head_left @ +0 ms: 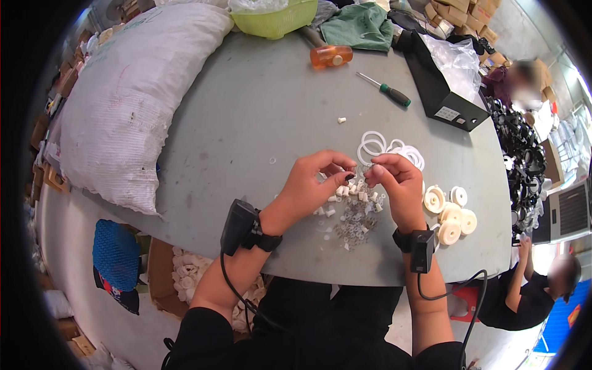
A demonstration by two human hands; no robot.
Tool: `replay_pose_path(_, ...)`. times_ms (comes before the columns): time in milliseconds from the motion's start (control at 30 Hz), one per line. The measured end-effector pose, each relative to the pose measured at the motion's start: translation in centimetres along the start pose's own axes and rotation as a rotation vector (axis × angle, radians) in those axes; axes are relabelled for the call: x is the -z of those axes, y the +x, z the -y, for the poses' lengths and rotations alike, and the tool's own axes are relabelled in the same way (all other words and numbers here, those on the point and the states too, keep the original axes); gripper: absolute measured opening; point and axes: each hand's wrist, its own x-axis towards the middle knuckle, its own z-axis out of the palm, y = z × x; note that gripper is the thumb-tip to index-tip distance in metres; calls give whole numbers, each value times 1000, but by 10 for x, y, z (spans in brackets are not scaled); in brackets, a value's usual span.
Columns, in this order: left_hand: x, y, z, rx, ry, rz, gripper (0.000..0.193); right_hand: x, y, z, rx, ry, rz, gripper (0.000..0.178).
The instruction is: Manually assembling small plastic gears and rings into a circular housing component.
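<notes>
Over a pile of small parts, my left hand (319, 183) and my right hand (398, 184) are close together, thumb and forefinger pinched on each. Whatever lies between the fingertips is too small to make out. Under them are several small cream plastic fittings (340, 192) and a heap of tiny clear or metallic pieces (354, 227). Beyond my right hand are white rings (372, 137), some overlapping. To its right lie cream round wheels (451, 216), partly stacked. One lone fitting (341, 121) sits farther up the table.
A big white woven sack (139, 92) covers the table's left. At the back are a green basket (274, 20), an orange-headed mallet (331, 57), a screwdriver (392, 92), a green cloth (357, 26) and a black box (447, 92). A cardboard carton (161, 277) stands below. Two people are at the right.
</notes>
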Motion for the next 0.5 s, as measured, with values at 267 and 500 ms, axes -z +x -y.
replay_pose_path(267, 1, -1, -3, -42, 37, 1, 17, 4, 0, -1, 31, 33, -13, 16)
replay_pose_path(500, 2, -1, -2, -21, 62, -31, 17, 2, -2, -3, 88, 26, 41, 14)
